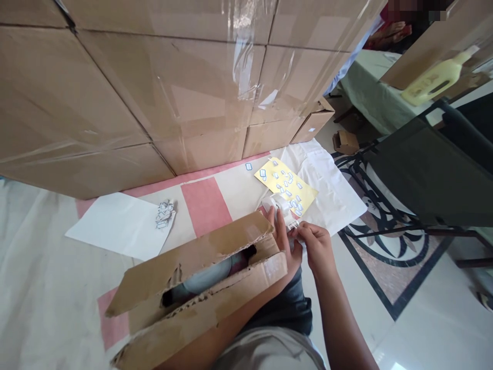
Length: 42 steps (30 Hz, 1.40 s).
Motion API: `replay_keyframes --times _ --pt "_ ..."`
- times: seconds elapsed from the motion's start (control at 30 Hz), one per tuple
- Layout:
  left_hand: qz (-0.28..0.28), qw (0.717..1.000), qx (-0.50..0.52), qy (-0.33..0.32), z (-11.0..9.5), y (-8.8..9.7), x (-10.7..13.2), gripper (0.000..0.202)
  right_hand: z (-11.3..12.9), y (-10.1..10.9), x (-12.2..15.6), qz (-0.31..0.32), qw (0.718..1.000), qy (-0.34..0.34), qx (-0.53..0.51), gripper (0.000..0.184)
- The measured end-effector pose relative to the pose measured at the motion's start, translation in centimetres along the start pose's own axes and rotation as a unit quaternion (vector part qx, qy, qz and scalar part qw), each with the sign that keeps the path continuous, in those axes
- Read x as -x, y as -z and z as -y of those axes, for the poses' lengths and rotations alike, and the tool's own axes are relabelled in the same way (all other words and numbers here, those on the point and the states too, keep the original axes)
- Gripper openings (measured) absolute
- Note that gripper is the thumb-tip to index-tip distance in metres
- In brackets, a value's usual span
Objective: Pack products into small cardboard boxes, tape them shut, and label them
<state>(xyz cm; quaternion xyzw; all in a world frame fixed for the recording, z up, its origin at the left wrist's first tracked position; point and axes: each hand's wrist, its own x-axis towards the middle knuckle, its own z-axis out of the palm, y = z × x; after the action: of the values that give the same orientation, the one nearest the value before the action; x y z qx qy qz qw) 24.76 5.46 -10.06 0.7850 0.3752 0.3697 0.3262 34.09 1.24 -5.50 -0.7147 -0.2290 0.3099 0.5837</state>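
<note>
My left hand [284, 239] is closed around a white tape dispenser [280, 205], partly covered by the fingers. At its front edge my right hand [316, 245] pinches with thumb and forefinger; what lies between the fingertips is too small to make out. An open cardboard box [208, 249] with torn edges rests over my left forearm, and a grey rounded object [208, 275] shows through its gap. Just beyond the dispenser lies a yellow sheet [308, 191] with several small blue-edged labels. One more label [248, 166] sits on the striped cloth.
Tall taped cardboard boxes [192, 92] stand stacked ahead. A white sheet [115, 226] with a small pile of cut labels [165, 213] lies left. To the right are a dark chair [431, 174] and a yellow bottle [435, 82] on a covered table; another person's hand [393, 32] shows behind.
</note>
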Motion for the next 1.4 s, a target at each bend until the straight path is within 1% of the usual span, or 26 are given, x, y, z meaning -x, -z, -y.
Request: replay_keyframes --times 0.07,0.23,0.37,0.5,0.63,0.8,0.93,1.03,1.13,1.27,1.4 --pt "0.001 1.000 -0.009 0.003 -0.1 0.1 0.0 0.084 -0.4 -0.2 0.3 -0.007 1.000 0.006 -0.008 0.034" --pt "-0.003 0.999 -0.034 0.005 -0.1 0.1 -0.1 0.079 -1.3 -0.6 1.0 -0.016 0.999 0.027 -0.010 0.030" --pt "-0.013 1.000 -0.017 0.000 -0.2 0.1 -0.3 0.077 -1.9 -0.5 1.2 -0.015 0.999 0.038 -0.033 0.037" --pt "-0.026 1.000 0.006 0.005 -0.4 0.0 -0.4 0.073 -2.4 -0.1 1.2 -0.004 0.998 0.041 -0.038 0.033" --pt "-0.023 1.000 0.012 0.006 -0.2 -0.1 -0.3 0.075 -2.6 0.2 1.1 0.007 0.998 0.046 -0.053 0.032" --pt "-0.019 0.999 0.028 0.001 -0.3 0.0 -0.3 0.077 -2.4 0.7 1.2 0.027 0.997 0.028 -0.074 0.021" --pt "-0.037 0.998 0.055 0.014 -0.8 0.0 -0.3 0.071 -2.2 1.4 1.7 0.054 0.995 0.001 -0.088 0.020" --pt "-0.039 0.997 0.068 0.016 -1.1 0.1 -0.4 0.068 -2.1 1.6 1.8 0.039 0.995 -0.011 -0.090 0.023" --pt "-0.038 0.997 0.072 0.016 -1.1 0.2 -0.4 0.068 -2.0 1.5 1.7 0.024 0.995 -0.018 -0.099 0.034" --pt "-0.045 0.996 0.081 0.019 -1.2 0.1 -0.5 0.063 -1.9 1.1 1.4 0.013 0.996 -0.021 -0.082 0.049" --pt "-0.051 0.994 0.093 0.022 -1.4 -0.1 -0.5 0.059 -1.9 0.5 1.0 -0.021 0.997 -0.016 -0.072 0.059"
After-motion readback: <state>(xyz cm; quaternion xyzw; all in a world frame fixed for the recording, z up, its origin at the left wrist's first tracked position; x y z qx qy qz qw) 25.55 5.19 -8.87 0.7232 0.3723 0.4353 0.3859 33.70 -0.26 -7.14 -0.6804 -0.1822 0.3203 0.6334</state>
